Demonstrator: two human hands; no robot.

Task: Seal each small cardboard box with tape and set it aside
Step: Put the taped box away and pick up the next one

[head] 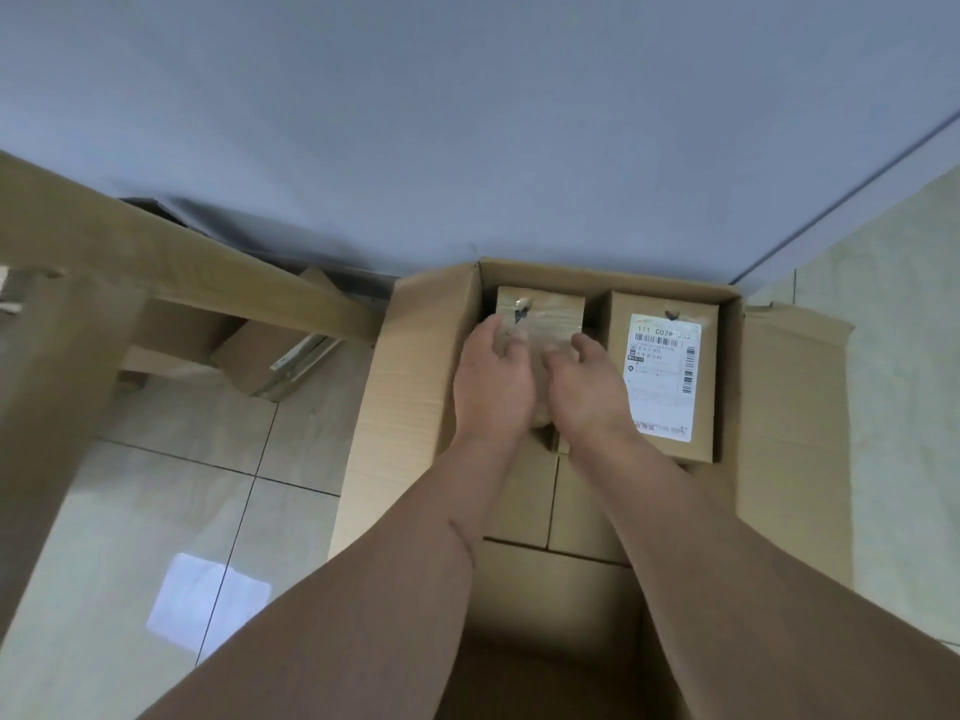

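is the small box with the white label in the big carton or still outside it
In. The labelled box lies inside the big carton, against its far right corner, label up, beside the taped box both hands are on.

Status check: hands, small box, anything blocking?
Both hands, left and right, on taped small box inside big carton. Labelled box sits beside it, right. Nothing blocking.

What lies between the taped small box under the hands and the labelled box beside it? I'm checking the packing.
Head view: only a narrow dark gap separates the taped small cardboard box from the white-labelled cardboard box.
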